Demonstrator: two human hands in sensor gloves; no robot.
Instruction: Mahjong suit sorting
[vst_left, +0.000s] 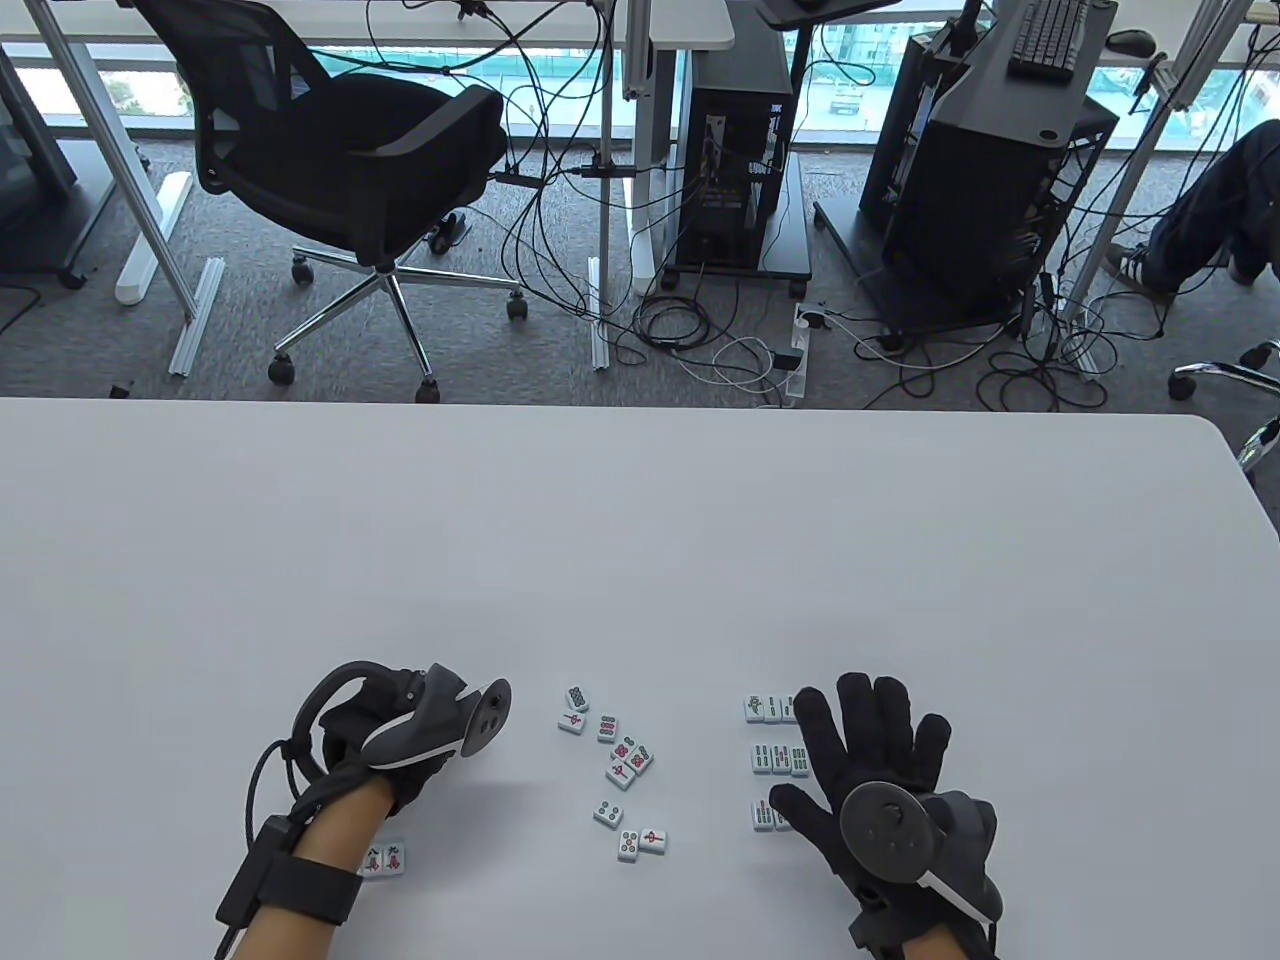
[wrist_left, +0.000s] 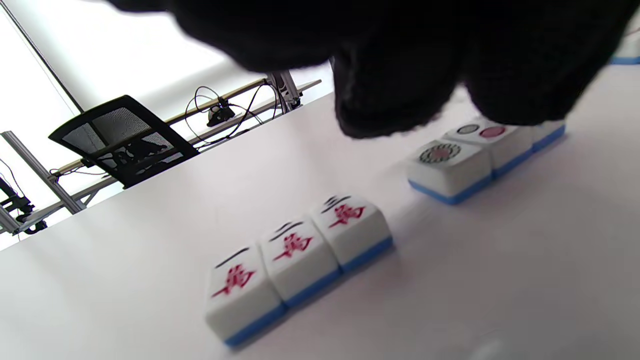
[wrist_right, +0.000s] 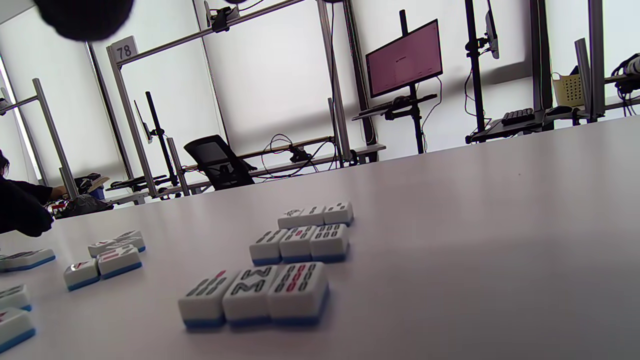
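White, blue-backed mahjong tiles lie face up on the pale grey surface (vst_left: 640, 520), in the lower part of the table view.

I note three groups. At lower centre, a loose scatter of unsorted tiles (vst_left: 615, 765), some touching, some apart. At lower right, three short rows of bamboo tiles (wrist_right: 295, 242), three to a row, tiles touching side by side, rows apart; the right wrist view shows them plainly. At lower left, a row of three character tiles (wrist_left: 295, 252) and, just beyond it, a row of circle tiles (wrist_left: 470, 155). Two further character tiles (vst_left: 383, 860) sit beside the left forearm at the bottom left of the table view.

My right hand (vst_left: 865, 770) has its grip spread, fingers straight and fanned, over the right-hand ends of the bamboo rows. I cannot tell whether the palm touches them.

My left hand (vst_left: 400, 740) sits at lower left, fingers turned down under the tracker. In the left wrist view the gloved fingertips (wrist_left: 385, 100) hang close above the circle row. I cannot tell whether its grip is spread or pinching anything.

An office chair (vst_left: 350, 170) stands on the floor at upper left.
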